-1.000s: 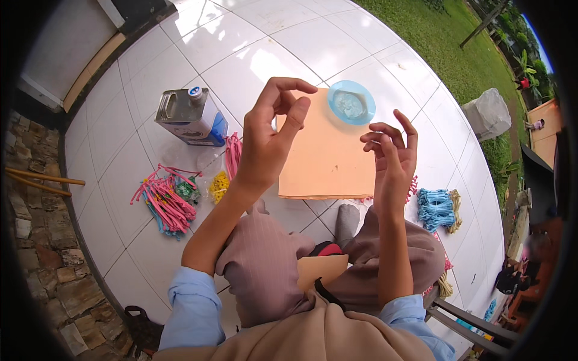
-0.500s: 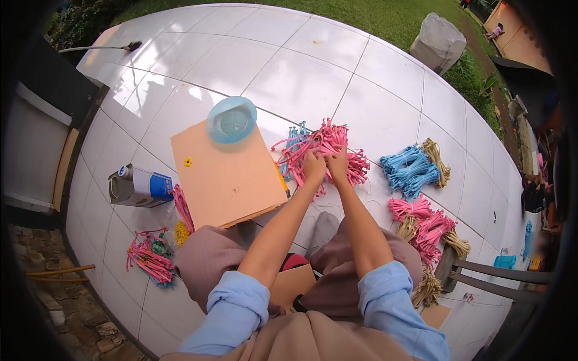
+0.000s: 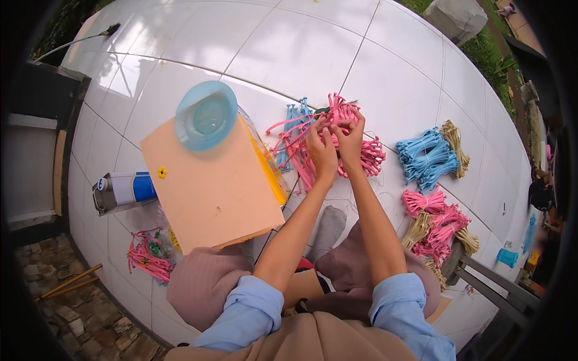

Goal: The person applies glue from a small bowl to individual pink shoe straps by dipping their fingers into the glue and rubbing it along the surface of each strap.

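Observation:
Both my hands are over a heap of pink stems with small knobbed ends (image 3: 370, 157) on the tiled floor, just right of a low peach-coloured board. My left hand (image 3: 322, 150) has its fingers bent and drawn together. Close beside it, my right hand (image 3: 349, 141) is curled too, thumb and fingers meeting in a pinch. Whatever lies between the fingertips is too small to make out. A small dark green thing (image 3: 323, 112) shows just beyond the fingers. Pale blue stems (image 3: 288, 147) lie left of the pink heap, with loose pink strands crossing over them.
A translucent blue bowl (image 3: 195, 133) and a yellow flower-shaped piece (image 3: 162, 172) sit on the board (image 3: 211, 198). Tied blue bundles (image 3: 426, 159), beige ones (image 3: 456, 147) and pink ones (image 3: 442, 225) lie right. A metal can (image 3: 123, 189) and more pink stems (image 3: 144, 253) are left.
My hands have shifted to the far side of the pink heap, and their fingers are more bent. The dark green thing now shows beyond them. The whole view has shifted slightly.

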Available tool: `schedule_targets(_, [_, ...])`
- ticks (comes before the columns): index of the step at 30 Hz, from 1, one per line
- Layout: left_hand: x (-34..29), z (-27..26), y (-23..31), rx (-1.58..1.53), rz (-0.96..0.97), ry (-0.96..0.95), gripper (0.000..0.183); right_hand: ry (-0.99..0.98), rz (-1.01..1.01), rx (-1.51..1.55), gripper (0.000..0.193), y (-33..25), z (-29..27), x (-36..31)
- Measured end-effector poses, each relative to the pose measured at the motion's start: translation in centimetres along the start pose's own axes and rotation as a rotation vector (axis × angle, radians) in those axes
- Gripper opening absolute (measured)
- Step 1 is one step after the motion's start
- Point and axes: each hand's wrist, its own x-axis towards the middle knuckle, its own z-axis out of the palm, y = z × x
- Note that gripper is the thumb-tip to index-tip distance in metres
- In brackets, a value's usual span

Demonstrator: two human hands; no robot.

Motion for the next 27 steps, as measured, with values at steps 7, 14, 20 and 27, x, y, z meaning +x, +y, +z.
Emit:
schedule_targets(7, [-0.5, -1.2, 14.4, -0.42, 0.239, -0.03, 0.03, -0.125, -0.296, 0.029, 0.057, -18.2, -2.4, -2.3])
schedule_targets(14, [1.5, -7.3, 28.6, -0.347, 0.293, -0.51, 0.027, 0.011, -0.694, -0.139, 0.062, -30.3, -4.0, -4.5])
schedule_targets(20, [-3.2, -13.4, 30.0, -0.136, 0.411, -0.538, 0.024, -0.191, -0.551, -0.163, 0.067, -30.8, -4.4, -9.1])
schedule_targets(27, [-4.0, -19.4, 25.4, 0.346, 0.378, -0.376, 0.023, -0.234, -0.589, -0.344, 0.062, -30.2, -4.3, -11.7])
